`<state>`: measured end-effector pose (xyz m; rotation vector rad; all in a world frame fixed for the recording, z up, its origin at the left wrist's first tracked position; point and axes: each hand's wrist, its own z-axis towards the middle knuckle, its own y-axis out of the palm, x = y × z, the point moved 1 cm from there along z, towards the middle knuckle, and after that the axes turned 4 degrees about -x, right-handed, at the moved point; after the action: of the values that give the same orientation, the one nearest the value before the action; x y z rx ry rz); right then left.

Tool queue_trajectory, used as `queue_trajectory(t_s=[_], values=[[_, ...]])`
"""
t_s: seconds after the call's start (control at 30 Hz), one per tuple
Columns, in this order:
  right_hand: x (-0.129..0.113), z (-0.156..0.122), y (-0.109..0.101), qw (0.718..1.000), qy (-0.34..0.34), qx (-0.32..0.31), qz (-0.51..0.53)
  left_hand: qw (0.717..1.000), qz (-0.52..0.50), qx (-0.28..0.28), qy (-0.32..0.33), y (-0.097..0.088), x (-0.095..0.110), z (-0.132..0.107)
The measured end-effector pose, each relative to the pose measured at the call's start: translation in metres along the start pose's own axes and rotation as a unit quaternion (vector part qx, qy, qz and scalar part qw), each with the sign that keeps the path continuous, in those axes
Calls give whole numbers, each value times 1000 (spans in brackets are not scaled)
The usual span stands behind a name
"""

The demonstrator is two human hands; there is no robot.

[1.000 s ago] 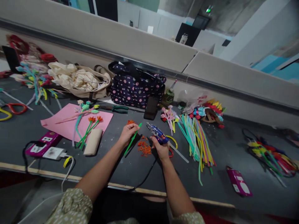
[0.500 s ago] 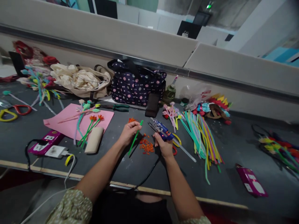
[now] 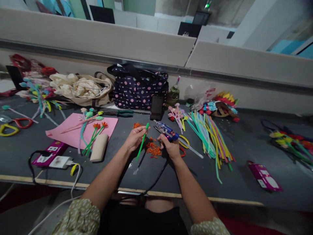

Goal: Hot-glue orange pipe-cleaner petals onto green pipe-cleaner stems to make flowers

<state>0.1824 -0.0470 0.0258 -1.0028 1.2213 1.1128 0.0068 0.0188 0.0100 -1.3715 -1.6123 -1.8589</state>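
Pinched in the fingers of my left hand [image 3: 134,138] is a green pipe cleaner [image 3: 141,147], tilted with its top end up by the fingertips. My right hand [image 3: 170,147] is wrapped round a blue glue gun [image 3: 166,130]; its nozzle points up and left, just right of the pipe cleaner's top. A clear glue stick [image 3: 194,151] sticks out of the gun's back. Between my hands lies a pile of small orange pieces [image 3: 153,149], with more orange bits [image 3: 137,125] behind my left hand. Scissors [image 3: 184,142] lie partly hidden behind my right hand.
Bundled pipe cleaners [image 3: 210,140] lie to the right. On the left are pink paper [image 3: 70,125], orange flowers [image 3: 96,126], a beige block [image 3: 99,148] and a purple power strip [image 3: 52,153]. A dotted bag [image 3: 139,91], phone [image 3: 156,107] and green bottle [image 3: 174,94] stand behind. The gun's black cord [image 3: 158,178] crosses the table edge.
The camera view has shifted slightly. Both hands keep their holds, and the glue gun's nozzle is a little nearer the top of the green pipe cleaner.
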Motion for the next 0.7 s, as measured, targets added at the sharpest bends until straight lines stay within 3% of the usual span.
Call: queue_trajectory(t_s=[0.4,0.7], values=[[16,-4,0,998,16,-24,-62,976,164,76,120,5,3,-3],[10,-4,5,999,26,-22,-3,971,196,68,122,9,3,-7]])
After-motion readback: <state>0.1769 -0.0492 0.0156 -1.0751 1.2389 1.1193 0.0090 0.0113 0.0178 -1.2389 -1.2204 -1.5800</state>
